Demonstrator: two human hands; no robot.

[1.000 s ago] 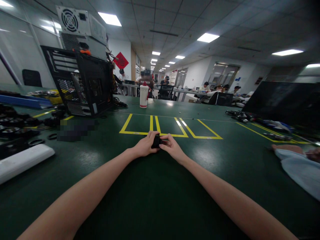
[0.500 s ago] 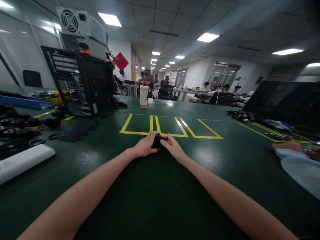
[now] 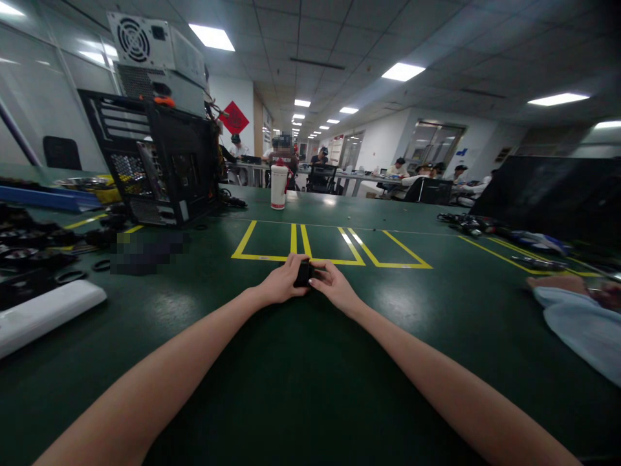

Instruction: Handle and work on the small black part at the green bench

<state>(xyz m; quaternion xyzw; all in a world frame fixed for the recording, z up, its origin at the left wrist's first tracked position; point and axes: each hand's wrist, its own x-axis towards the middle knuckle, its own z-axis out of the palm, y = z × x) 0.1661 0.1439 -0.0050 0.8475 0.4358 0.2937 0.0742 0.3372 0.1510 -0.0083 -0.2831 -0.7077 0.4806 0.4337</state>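
Note:
A small, dark, block-like object (image 3: 303, 274) sits between my two hands at the middle of the green table. Its exact kind is too dark and small to make out. My left hand (image 3: 282, 279) is closed around its left side, fingers over the top and thumb along the near edge. From the right, my right hand (image 3: 336, 286) has its curled fingertips at the object's right side, with the thumb low against its near corner. The fingers partly hide the object.
Yellow tape outlines (image 3: 326, 261) lie just beyond my hands. A white bottle (image 3: 278, 188) stands farther back. At left are a black computer case (image 3: 169, 162) topped by power supplies (image 3: 155, 48), dark parts and a white bar (image 3: 53, 310). Another person's sleeve (image 3: 577, 323) rests at right.
My right thumb has shifted slightly down and left along the object, and the right fingers have opened a little from the thumb. My left hand keeps its hold.

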